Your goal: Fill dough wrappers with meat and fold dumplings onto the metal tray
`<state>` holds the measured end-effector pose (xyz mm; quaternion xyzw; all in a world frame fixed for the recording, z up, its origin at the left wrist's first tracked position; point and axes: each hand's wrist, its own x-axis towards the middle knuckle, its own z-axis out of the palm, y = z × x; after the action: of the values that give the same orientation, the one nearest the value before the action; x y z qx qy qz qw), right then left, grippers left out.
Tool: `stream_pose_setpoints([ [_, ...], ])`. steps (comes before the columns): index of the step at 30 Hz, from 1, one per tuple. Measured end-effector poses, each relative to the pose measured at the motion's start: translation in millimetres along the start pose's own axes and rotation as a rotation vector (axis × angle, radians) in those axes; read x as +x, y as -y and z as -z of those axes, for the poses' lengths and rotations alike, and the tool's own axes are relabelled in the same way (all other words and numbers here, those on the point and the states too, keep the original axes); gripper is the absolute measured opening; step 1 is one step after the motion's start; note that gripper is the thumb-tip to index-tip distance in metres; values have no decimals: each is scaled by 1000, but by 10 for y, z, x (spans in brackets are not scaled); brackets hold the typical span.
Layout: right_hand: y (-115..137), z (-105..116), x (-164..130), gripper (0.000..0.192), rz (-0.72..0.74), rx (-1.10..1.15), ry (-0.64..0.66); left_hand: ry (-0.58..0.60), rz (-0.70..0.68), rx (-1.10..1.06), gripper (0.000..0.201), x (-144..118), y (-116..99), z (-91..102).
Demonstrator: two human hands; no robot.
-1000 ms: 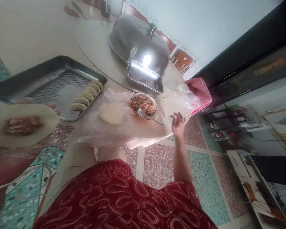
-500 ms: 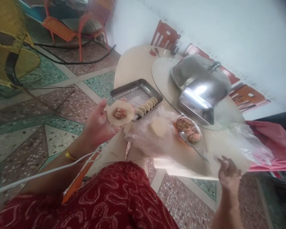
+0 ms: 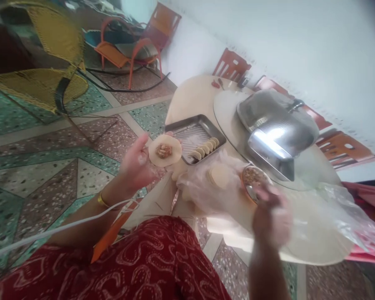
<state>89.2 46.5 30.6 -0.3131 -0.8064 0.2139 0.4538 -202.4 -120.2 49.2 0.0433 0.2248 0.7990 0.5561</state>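
Observation:
My left hand (image 3: pixel 136 163) holds a round dough wrapper (image 3: pixel 164 150) flat on its fingers, with a lump of minced filling in its middle. It hovers beside the metal tray (image 3: pixel 187 127), which carries a row of folded dumplings (image 3: pixel 205 149). My right hand (image 3: pixel 270 214) is blurred with motion, just in front of the bowl of minced filling (image 3: pixel 252 177) with a spoon in it; I cannot tell whether it holds anything. A stack of wrappers (image 3: pixel 218 176) lies on clear plastic between the tray and the bowl.
A shiny metal dome cover (image 3: pixel 276 121) and a steel pan sit on the turntable of the round table (image 3: pixel 190 93). A clear plastic bag (image 3: pixel 340 212) and pink cloth lie at the right. Red chairs line the wall; orange and yellow chairs stand on the terrazzo floor.
My right hand has moved from the table's near edge up and left toward the filling bowl. The left hand with the filled wrapper stays beside the tray; my view has swung left.

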Motion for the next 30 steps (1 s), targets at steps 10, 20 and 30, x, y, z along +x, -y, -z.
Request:
stream_pose_setpoints([
  [10, 1135, -2167, 426, 41, 660, 550, 451, 39, -217, -82, 62, -575, -538, 249],
  [20, 1363, -2359, 420, 49, 860, 526, 485, -7, -291, -186, 61, -736, -706, 391],
  [30, 1283, -2247, 443, 52, 931, 514, 417, -15, -256, -192, 60, -657, -648, 312],
])
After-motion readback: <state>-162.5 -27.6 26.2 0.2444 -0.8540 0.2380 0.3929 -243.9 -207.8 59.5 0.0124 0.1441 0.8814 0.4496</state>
